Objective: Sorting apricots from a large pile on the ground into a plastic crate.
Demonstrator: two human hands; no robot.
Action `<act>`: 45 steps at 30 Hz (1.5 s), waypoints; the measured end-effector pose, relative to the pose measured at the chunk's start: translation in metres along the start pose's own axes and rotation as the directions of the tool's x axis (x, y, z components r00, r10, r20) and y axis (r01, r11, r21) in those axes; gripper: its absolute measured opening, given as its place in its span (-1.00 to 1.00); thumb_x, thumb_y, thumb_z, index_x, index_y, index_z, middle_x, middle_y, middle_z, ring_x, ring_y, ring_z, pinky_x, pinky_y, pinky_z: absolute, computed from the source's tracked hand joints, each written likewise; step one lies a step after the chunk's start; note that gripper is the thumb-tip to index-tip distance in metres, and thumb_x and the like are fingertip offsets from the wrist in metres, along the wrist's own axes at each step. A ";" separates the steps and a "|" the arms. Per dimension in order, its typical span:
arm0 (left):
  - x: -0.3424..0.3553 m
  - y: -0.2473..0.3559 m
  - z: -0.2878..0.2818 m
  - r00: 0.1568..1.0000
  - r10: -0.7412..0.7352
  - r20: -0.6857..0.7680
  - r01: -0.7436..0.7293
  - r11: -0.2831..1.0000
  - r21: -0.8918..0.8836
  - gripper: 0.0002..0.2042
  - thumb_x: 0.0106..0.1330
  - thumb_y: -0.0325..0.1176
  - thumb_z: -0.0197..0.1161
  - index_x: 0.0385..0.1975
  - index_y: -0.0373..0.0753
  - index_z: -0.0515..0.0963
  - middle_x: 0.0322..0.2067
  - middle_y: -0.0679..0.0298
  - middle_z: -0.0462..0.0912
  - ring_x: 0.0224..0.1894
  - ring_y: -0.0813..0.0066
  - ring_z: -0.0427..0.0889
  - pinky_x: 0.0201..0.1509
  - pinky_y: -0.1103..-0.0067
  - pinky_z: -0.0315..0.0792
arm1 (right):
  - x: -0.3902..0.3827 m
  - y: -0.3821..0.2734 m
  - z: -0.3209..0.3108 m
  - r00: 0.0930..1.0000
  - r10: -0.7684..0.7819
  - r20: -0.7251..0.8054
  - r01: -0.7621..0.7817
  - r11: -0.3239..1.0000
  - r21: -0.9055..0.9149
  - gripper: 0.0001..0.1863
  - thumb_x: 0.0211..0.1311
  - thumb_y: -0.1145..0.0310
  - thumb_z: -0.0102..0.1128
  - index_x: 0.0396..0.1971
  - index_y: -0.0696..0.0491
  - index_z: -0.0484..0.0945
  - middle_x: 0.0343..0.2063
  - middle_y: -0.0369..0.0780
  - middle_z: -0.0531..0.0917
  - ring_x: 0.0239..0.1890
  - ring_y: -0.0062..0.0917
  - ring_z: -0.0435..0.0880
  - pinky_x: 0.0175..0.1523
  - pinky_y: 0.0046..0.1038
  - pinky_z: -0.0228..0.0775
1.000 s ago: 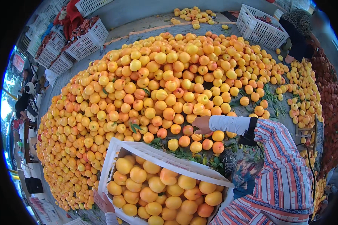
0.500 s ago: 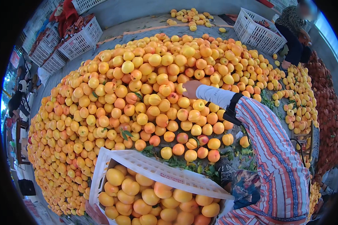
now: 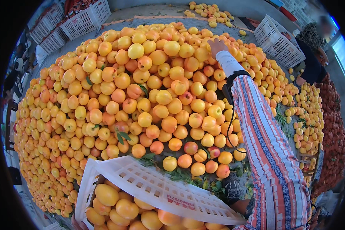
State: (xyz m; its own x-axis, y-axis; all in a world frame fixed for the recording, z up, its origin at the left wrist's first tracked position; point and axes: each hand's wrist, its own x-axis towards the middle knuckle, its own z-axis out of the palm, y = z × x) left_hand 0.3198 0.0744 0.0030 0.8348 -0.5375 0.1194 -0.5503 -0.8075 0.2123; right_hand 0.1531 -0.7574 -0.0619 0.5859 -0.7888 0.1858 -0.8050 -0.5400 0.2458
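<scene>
A big heap of yellow-orange peaches (image 3: 164,97) fills the middle. My right arm, in a striped sleeve with a white cuff, stretches across it. At its upper slope my right hand (image 3: 217,46) rests on the fruit, back of the hand up and fingers spread, with no peach seen in its grasp. In front of me a white plastic crate (image 3: 157,186), tilted, holds many peaches (image 3: 127,209). At the crate's lower left edge, mostly cut off by the picture's border, my left hand (image 3: 77,224) grips its side.
White crates (image 3: 82,23) with reddish contents stand at the far left, another crate (image 3: 276,42) at the back right. A person (image 3: 313,46) sits beside that crate. Dark red netted piles (image 3: 331,134) line the right. Fallen leaves (image 3: 188,178) and a shoe (image 3: 232,188) lie near the crate.
My right hand has reached farther over the heap, away from me and to the right. The view has shifted, and the crate with my left hand appears lower and more to the left.
</scene>
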 end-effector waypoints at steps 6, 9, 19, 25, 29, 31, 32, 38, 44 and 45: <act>-0.004 0.000 -0.008 0.994 -0.087 0.060 0.080 0.990 0.112 -0.49 0.32 -0.08 -0.06 0.12 -0.36 0.22 0.12 0.01 0.27 0.14 -0.01 0.21 0.20 0.25 0.09 | -0.073 -0.009 -0.048 0.974 -0.105 0.202 -0.228 -0.454 0.861 -0.46 0.16 0.16 0.08 0.10 0.05 0.23 -0.05 -0.15 0.44 -0.14 -0.41 0.53 -0.22 -0.50 0.45; -0.001 -0.001 -0.003 0.996 -0.081 0.028 0.079 0.995 0.054 -0.51 0.32 -0.13 -0.10 0.12 -0.37 0.21 0.10 0.00 0.27 0.14 0.02 0.20 0.21 0.27 0.07 | -0.118 -0.034 -0.099 0.883 -0.453 0.124 -0.431 -0.677 0.596 -0.47 0.18 0.02 0.01 0.05 0.05 0.27 -0.08 -0.14 0.49 -0.19 -0.43 0.56 -0.25 -0.50 0.46; -0.005 0.001 0.009 0.988 -0.027 -0.155 0.023 0.999 -0.030 -0.60 0.27 -0.24 -0.07 0.05 -0.34 0.29 0.01 -0.01 0.35 0.11 0.05 0.24 0.22 0.34 0.07 | -0.220 -0.145 -0.236 0.574 -0.819 0.019 -0.492 -0.326 0.807 -0.37 0.11 0.15 0.17 0.12 0.05 0.16 -0.07 -0.20 0.44 -0.13 -0.47 0.53 -0.15 -0.48 0.51; -0.007 0.003 0.012 0.976 -0.088 -0.197 0.076 0.995 -0.069 -0.62 0.25 -0.19 -0.01 0.00 -0.27 0.33 -0.05 0.05 0.38 0.06 0.08 0.29 0.17 0.37 0.14 | -0.262 -0.209 -0.270 0.534 -0.830 -0.161 0.195 -0.064 0.979 -0.33 0.01 0.26 0.27 0.11 0.10 0.18 -0.07 -0.21 0.42 -0.04 -0.52 0.47 -0.03 -0.46 0.44; -0.007 0.005 0.011 0.973 -0.072 -0.218 0.061 0.997 -0.057 -0.62 0.24 -0.18 0.00 0.00 -0.25 0.33 -0.06 0.07 0.40 0.04 0.11 0.28 0.17 0.38 0.14 | -0.283 -0.238 -0.278 0.382 -0.882 -0.274 0.617 0.023 0.786 -0.27 -0.10 0.15 0.27 0.06 0.17 0.21 -0.09 -0.08 0.44 -0.07 -0.37 0.50 0.02 -0.39 0.37; -0.006 0.005 0.011 0.968 -0.053 -0.247 0.043 0.998 -0.046 -0.61 0.24 -0.18 0.01 -0.01 -0.25 0.34 -0.06 0.08 0.40 0.03 0.11 0.29 0.17 0.38 0.14 | -0.293 -0.256 -0.277 0.333 -0.866 -0.374 0.739 -0.007 0.674 -0.29 -0.15 0.14 0.26 0.01 0.19 0.26 -0.14 -0.05 0.47 -0.09 -0.30 0.47 0.04 -0.37 0.31; -0.006 0.005 0.011 0.968 -0.067 -0.241 0.054 0.997 -0.061 -0.61 0.23 -0.16 0.02 -0.01 -0.24 0.34 -0.07 0.09 0.40 0.03 0.11 0.29 0.16 0.38 0.16 | -0.296 -0.262 -0.277 0.281 -0.883 -0.377 0.821 0.017 0.571 -0.32 -0.17 0.15 0.26 -0.02 0.19 0.29 -0.16 -0.07 0.49 -0.09 -0.30 0.46 0.03 -0.36 0.29; -0.007 0.004 0.012 0.966 -0.083 -0.245 0.064 0.994 -0.086 -0.60 0.22 -0.16 0.04 0.00 -0.22 0.34 -0.06 0.10 0.40 0.04 0.12 0.30 0.14 0.39 0.18 | -0.309 -0.291 -0.266 0.114 -0.941 -0.319 0.967 0.031 0.252 -0.38 -0.19 0.19 0.30 -0.06 0.13 0.35 -0.20 -0.11 0.48 0.01 -0.25 0.37 0.07 -0.28 0.18; -0.006 0.003 0.013 0.969 -0.119 -0.218 0.098 0.989 -0.108 -0.60 0.21 -0.17 0.05 0.01 -0.22 0.34 -0.04 0.10 0.39 0.05 0.13 0.29 0.14 0.40 0.19 | -0.326 -0.292 -0.256 0.094 -0.975 -0.201 0.994 0.079 0.080 -0.36 -0.18 0.13 0.32 -0.04 0.06 0.35 -0.22 -0.17 0.48 0.08 -0.32 0.29 0.12 -0.18 0.07; -0.005 0.005 0.011 0.967 -0.125 -0.221 0.103 0.989 -0.108 -0.60 0.21 -0.17 0.05 0.01 -0.22 0.34 -0.04 0.10 0.39 0.05 0.13 0.29 0.14 0.40 0.19 | -0.328 -0.291 -0.255 0.081 -0.977 -0.199 0.997 0.079 0.020 -0.34 -0.18 0.12 0.32 -0.02 0.05 0.34 -0.23 -0.18 0.47 0.06 -0.33 0.29 0.13 -0.17 0.06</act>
State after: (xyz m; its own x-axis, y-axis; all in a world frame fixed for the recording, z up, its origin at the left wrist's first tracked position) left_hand 0.3124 0.0707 -0.0071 0.8799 -0.3655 0.3036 -0.4565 -0.8277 0.3265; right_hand 0.2191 -0.2662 0.0484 0.8523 0.5218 -0.0361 0.5188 -0.8346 0.1851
